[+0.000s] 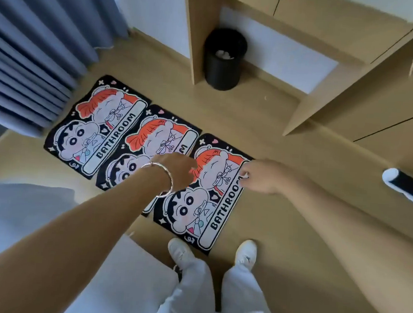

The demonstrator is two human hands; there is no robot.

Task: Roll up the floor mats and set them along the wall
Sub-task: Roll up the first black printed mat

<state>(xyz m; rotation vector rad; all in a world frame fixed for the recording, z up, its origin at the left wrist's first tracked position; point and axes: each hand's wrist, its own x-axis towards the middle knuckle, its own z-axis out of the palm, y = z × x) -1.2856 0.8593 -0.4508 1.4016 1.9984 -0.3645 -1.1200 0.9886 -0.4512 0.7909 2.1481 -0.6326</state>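
Three cartoon floor mats marked BATHROOM lie flat on the wooden floor in an overlapping diagonal row. The far mat [96, 125] is by the curtain, the middle mat [152, 137] is partly under the near mat [204, 205], which lies just ahead of my feet. My left hand [175, 168], with a silver bangle at its wrist, hovers over the near mat's left side, fingers curled down; whether it touches is unclear. My right hand [260, 176] is at the near mat's far right edge, fingers pinched at the edge.
A black waste bin [223, 59] stands under a wooden desk [334, 30] by the wall. Grey-blue curtains [35, 56] hang at left. A white bed corner [45, 242] sits at lower left. A black and white object [408, 187] lies at right.
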